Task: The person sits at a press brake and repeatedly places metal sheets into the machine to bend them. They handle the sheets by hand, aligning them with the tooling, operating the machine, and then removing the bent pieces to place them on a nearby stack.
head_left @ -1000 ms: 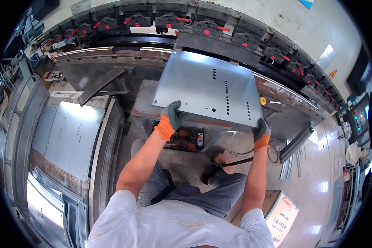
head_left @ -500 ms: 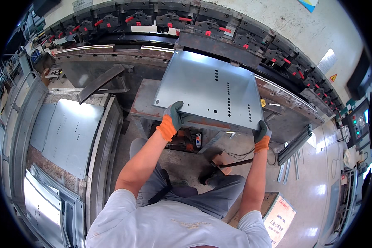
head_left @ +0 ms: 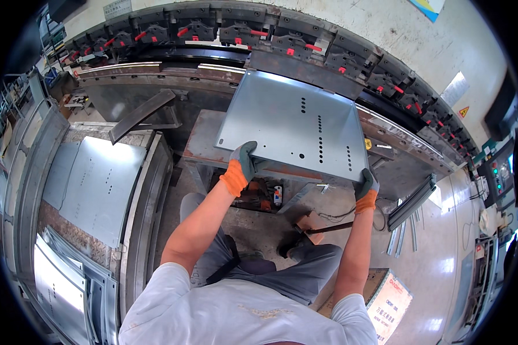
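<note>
A flat galvanized sheet metal panel (head_left: 276, 123) with rows of punched holes lies in front of me, its far edge in under the upper tool (head_left: 305, 72) of a press brake. My left hand (head_left: 246, 160), in a grey-green glove with an orange cuff, grips the panel's near edge left of the middle. At the near right corner, my right hand (head_left: 366, 184), gloved alike, is closed on the same panel. The fingers beneath the sheet are hidden. Below the panel stands a rusty metal support table (head_left: 204, 135).
Red-levered clamps (head_left: 239, 40) line the press beam. On the left, a metal-sided pallet (head_left: 138, 230) carries flat panels (head_left: 101, 187) and a stack of formed panels (head_left: 60, 287). A slanted steel arm (head_left: 141, 117) juts from the press. A box (head_left: 388, 305) stands at lower right, metal strips (head_left: 406, 236) beyond it.
The press's upper beam and tool have come down slightly, closing the dark gap above the panel's far edge. Both hands keep their grip; the panel has hardly moved.
</note>
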Demonstrator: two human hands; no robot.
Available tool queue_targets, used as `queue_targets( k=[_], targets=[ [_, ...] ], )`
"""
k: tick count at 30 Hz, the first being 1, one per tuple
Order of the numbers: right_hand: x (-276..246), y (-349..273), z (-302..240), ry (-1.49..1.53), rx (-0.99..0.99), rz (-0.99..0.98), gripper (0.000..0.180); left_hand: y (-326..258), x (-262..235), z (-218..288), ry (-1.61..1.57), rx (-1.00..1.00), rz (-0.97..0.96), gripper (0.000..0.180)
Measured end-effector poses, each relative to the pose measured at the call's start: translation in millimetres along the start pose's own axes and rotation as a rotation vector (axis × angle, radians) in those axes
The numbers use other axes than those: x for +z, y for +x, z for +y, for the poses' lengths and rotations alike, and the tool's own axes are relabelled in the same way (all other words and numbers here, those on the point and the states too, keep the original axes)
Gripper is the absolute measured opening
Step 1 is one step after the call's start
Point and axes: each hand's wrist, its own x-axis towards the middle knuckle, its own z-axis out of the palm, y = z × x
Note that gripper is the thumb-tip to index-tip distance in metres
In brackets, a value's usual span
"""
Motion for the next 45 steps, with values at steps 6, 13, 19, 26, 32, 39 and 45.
queue_targets(
  k=[6,13,19,26,32,39,45],
  targets=[
    [0,2,2,0.0,0.01,0.028,0.036,7,-4,-3,-0.022,-0.034,0.033,0.032],
    [-7,10,7,0.023,0.002,0.014,0.036,7,0,-3,0.004,-0.019,0.047,0.032],
    [-8,9,6,0.014,0.01,0.015,0.034,0,7,-1,0.046,0.002,0.02,0.035],
    [-6,5,3,0.007,0.013,0.022,0.034,-4,12,2,0.037,-0.011,0.034,0.036],
    [-7,8,2,0.039,-0.017,0.005,0.029,-2,12,0,0.045,0.0,0.048,0.035],
    [-25,22,-15,0.018,-0.047,-0.006,0.029,13,9,-8,0.022,-0.007,0.018,0.037],
    [24,-39,-85,0.216,-0.164,-0.284,0.068,12,115,90,-0.003,0.148,-0.353,0.055]
  ],
)
